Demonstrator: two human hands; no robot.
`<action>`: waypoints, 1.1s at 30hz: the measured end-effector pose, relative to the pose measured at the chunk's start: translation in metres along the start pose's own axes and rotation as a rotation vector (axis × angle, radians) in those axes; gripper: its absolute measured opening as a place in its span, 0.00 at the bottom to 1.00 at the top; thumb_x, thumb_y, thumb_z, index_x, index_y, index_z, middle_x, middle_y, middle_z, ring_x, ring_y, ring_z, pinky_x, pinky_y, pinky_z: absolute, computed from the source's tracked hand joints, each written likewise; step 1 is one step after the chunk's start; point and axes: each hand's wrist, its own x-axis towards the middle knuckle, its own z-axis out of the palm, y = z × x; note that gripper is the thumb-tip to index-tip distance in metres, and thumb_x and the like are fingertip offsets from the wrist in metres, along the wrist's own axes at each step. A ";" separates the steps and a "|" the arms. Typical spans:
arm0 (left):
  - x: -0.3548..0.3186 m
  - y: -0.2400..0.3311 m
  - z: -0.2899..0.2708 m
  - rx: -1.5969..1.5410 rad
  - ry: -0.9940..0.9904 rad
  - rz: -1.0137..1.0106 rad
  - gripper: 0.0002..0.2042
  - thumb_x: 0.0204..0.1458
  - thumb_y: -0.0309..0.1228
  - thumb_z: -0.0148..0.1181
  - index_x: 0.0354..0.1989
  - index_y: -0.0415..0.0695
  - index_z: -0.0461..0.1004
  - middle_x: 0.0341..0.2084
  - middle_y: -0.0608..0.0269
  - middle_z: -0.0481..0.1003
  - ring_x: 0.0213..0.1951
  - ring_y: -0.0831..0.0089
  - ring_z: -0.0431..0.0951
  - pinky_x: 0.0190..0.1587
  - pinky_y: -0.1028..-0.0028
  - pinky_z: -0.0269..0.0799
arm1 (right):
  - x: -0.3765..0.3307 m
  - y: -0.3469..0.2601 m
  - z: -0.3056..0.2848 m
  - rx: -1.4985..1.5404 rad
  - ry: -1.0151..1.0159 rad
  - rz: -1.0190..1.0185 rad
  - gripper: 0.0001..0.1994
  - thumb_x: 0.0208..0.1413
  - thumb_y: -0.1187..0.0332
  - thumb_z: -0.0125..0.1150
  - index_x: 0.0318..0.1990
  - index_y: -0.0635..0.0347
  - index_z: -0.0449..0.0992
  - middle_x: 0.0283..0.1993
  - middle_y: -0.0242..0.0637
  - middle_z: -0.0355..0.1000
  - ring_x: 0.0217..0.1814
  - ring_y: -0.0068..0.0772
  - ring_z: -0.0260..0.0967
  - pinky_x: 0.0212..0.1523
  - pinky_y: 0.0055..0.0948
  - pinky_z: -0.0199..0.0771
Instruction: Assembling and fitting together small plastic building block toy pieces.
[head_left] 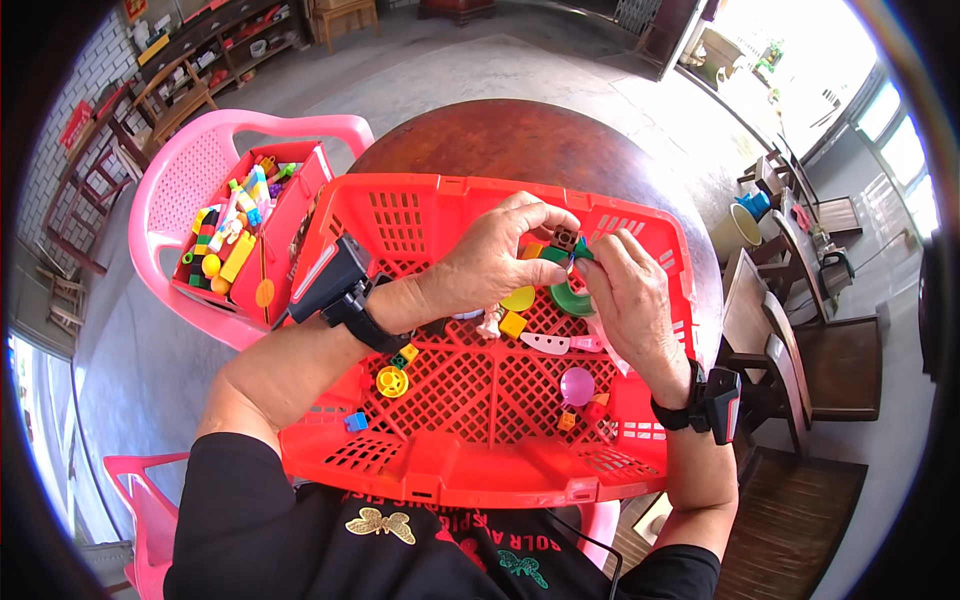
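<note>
Over the far half of a red plastic basket (470, 470), my two hands meet. My left hand (480, 255) is closed, with a brown toy block (564, 237) showing between its thumb and forefinger. My right hand (630, 295) pinches a green toy piece (578, 250) right beside the brown block; whether the two are joined I cannot tell. Below them in the basket lie a white toy knife with a pink handle (547, 343), a yellow block (512, 324), a small doll-like figure (490, 322) and a green ring-shaped toy (570, 298), partly covered by my right hand.
Nearer in the basket are a yellow cup-like toy (392, 381), a blue block (356, 421) and a purple round toy (577, 386). The basket rests against a round wooden table (500, 140). To the left, a pink chair (180, 190) holds a red box (315, 175) of toys.
</note>
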 end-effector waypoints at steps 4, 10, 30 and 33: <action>0.001 0.005 -0.003 0.071 -0.011 -0.010 0.20 0.42 0.26 0.67 0.45 0.41 0.71 0.42 0.62 0.69 0.47 0.72 0.70 0.50 0.73 0.67 | -0.002 0.002 0.004 -0.049 0.007 -0.045 0.07 0.49 0.74 0.59 0.35 0.63 0.68 0.28 0.43 0.62 0.29 0.48 0.65 0.29 0.40 0.66; -0.005 0.015 0.008 0.364 0.134 0.169 0.22 0.39 0.28 0.68 0.46 0.42 0.71 0.39 0.59 0.70 0.42 0.64 0.73 0.45 0.70 0.71 | -0.003 0.000 0.004 -0.002 0.027 -0.032 0.08 0.47 0.77 0.59 0.34 0.63 0.67 0.27 0.43 0.61 0.29 0.48 0.64 0.29 0.39 0.65; -0.004 0.007 0.009 0.393 0.100 0.240 0.22 0.39 0.27 0.66 0.46 0.43 0.70 0.41 0.59 0.68 0.46 0.64 0.70 0.49 0.69 0.67 | 0.000 0.002 0.001 -0.088 -0.049 -0.050 0.08 0.48 0.74 0.60 0.32 0.63 0.67 0.27 0.42 0.63 0.30 0.48 0.65 0.29 0.41 0.66; -0.003 0.008 0.008 0.151 0.079 0.100 0.20 0.45 0.33 0.65 0.47 0.44 0.70 0.44 0.63 0.66 0.48 0.68 0.69 0.50 0.71 0.66 | 0.001 0.005 0.002 -0.097 -0.006 -0.066 0.09 0.47 0.73 0.62 0.31 0.62 0.67 0.27 0.41 0.62 0.29 0.46 0.65 0.30 0.40 0.66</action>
